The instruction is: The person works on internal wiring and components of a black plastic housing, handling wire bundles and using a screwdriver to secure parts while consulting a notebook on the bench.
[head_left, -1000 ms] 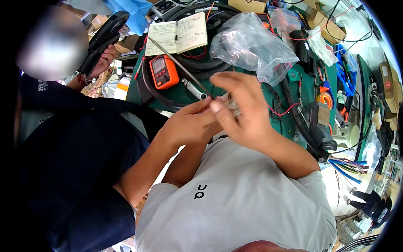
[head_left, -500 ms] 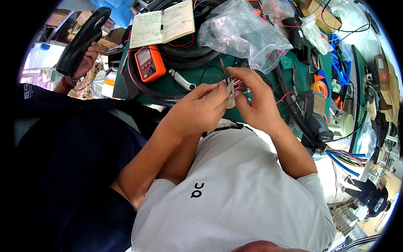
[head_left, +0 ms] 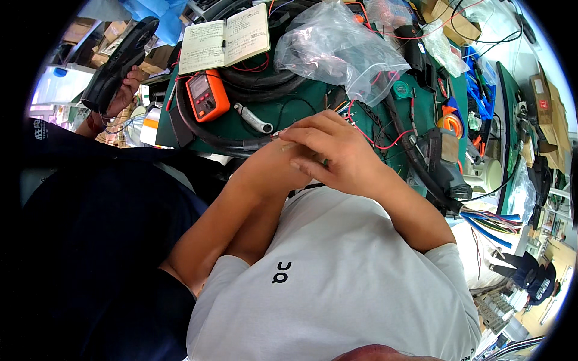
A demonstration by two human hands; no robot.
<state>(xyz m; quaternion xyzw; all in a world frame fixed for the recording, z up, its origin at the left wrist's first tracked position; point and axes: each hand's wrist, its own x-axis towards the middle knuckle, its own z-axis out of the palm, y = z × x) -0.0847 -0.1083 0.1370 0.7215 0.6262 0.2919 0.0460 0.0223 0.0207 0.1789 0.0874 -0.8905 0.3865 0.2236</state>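
Note:
My left hand (head_left: 276,161) is at the near edge of the green table; the right hand covers its fingers. Across it lies my right hand (head_left: 340,149), its fingers stretched over and slightly bent, thumb apart from them. A thin pale sliver (head_left: 290,147) shows between the two hands, too small to name. Whatever the left fingers hold is hidden. Just beyond the hands lie a silver-grey handled tool (head_left: 254,118) and a thick black cable (head_left: 208,135). Thin red wires (head_left: 385,146) run on the table right of my right hand.
An orange meter (head_left: 208,96), an open notebook (head_left: 247,37) and a clear plastic bag (head_left: 337,48) lie beyond. At right are orange tape (head_left: 449,124) and a cable's splayed coloured wires (head_left: 490,222). On the left, another person's hand (head_left: 125,90) holds a black object (head_left: 114,69).
Both hands were pinching a small pale piece with thin wires or pins. My right hand has shifted left over the left hand, and that piece is out of sight.

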